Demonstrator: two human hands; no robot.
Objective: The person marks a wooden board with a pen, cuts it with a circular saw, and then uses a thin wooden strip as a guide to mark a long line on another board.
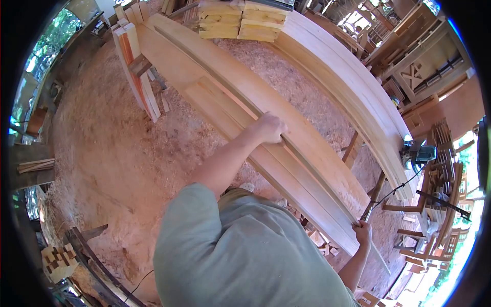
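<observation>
My left hand (269,128) is closed around a long, narrow wooden strip (321,181), about midway along it. Further down, toward the lower right end of the same strip, my right hand (363,233) grips it with the fingers curled round its edge. The strip lies lengthwise over wide planks: a broad smooth plank (312,143) on its far side and a grooved plank (296,179) on the side nearer my body. The undersides of both hands' grips are hidden.
Stacked yellowish wood blocks (243,20) sit at the top, beside another long pale board (348,71). A corded power tool (420,153) rests at that board's right end. Wooden chairs (440,225) stand at right. Upright timber pieces (135,71) are at upper left; shavings cover the earthen floor (97,148).
</observation>
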